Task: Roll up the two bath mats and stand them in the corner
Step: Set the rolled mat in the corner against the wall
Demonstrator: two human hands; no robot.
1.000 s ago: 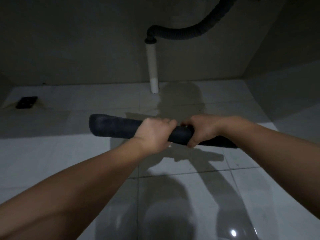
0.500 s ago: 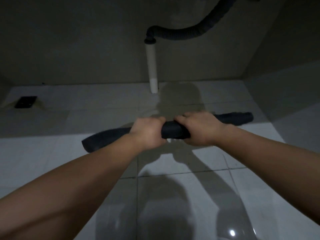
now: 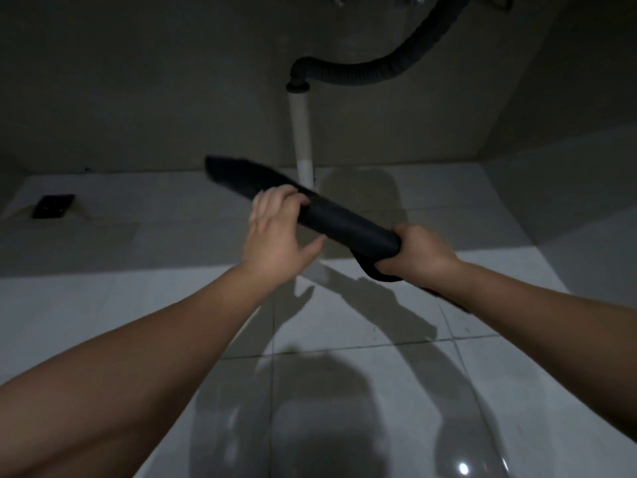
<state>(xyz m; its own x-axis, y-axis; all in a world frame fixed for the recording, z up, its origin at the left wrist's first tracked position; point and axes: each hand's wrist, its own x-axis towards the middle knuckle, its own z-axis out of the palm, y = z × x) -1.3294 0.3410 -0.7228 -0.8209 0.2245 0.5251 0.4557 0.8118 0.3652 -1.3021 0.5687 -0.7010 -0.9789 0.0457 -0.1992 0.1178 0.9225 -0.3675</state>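
Note:
A dark rolled-up bath mat (image 3: 339, 222) is held in the air above the white tiled floor, slanting from upper left down to lower right. My right hand (image 3: 417, 253) is clenched around its lower right end, where a loose flap of mat hangs below the fist. My left hand (image 3: 275, 236) sits on the roll's middle with fingers hooked over the top and the thumb spread out, a loose hold. The roll's far end is blurred. Only one mat shows in view.
A white drain pipe (image 3: 303, 139) rises from the floor at the back wall and joins a dark corrugated hose (image 3: 379, 72). A dark floor drain (image 3: 53, 205) lies at the far left. The room corner (image 3: 481, 160) is at the back right. Shadows fall on the glossy tiles.
The roll has swung from nearly level to a steep slant, its left end now raised toward the back wall. My right hand slid to the lower end; my left hand loosened its grip.

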